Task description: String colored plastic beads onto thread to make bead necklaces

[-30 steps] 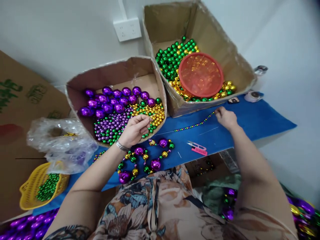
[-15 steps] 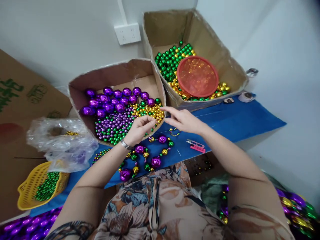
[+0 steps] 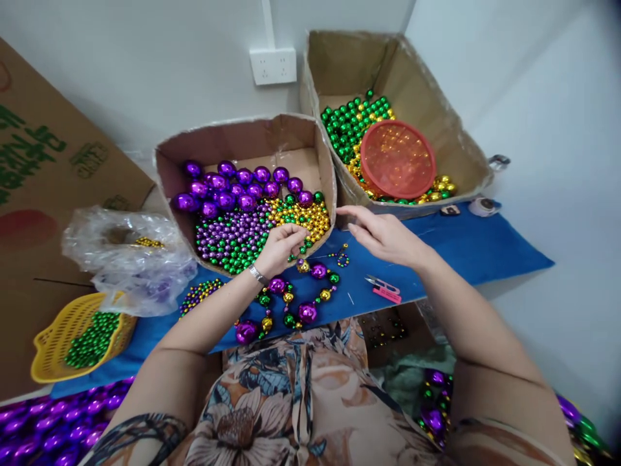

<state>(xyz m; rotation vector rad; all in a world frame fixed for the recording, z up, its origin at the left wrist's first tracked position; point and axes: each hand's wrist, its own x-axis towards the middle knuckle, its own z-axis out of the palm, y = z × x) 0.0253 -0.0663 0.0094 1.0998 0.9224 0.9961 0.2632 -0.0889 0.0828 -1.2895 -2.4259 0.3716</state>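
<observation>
My left hand [image 3: 282,249], a metal watch band on its wrist, is closed in a pinch above the front rim of the nearer cardboard box [image 3: 162,169]; what it holds is too small to make out. My right hand [image 3: 388,236] is beside that box's right corner, index finger stretched out and thumb apart from it. Between and below the hands is a short strand of small beads [image 3: 343,259], with a fine thread-like line running left from it. A large-bead necklace [image 3: 307,313] in purple, green and gold lies on the blue cloth [image 3: 334,294] below my left hand.
The nearer box holds large purple beads [image 3: 220,199] and small mixed beads [image 3: 233,236]. Behind it, another box [image 3: 436,97] holds green and gold beads and a red bowl [image 3: 398,158]. Thread snips [image 3: 383,286] lie right; a yellow basket [image 3: 48,343] and plastic bag [image 3: 145,272] stand left.
The view has shifted, so the boxes sit further right. My left hand keeps its pinch; my right hand has drawn slightly away from it. The small strand has changed shape.
</observation>
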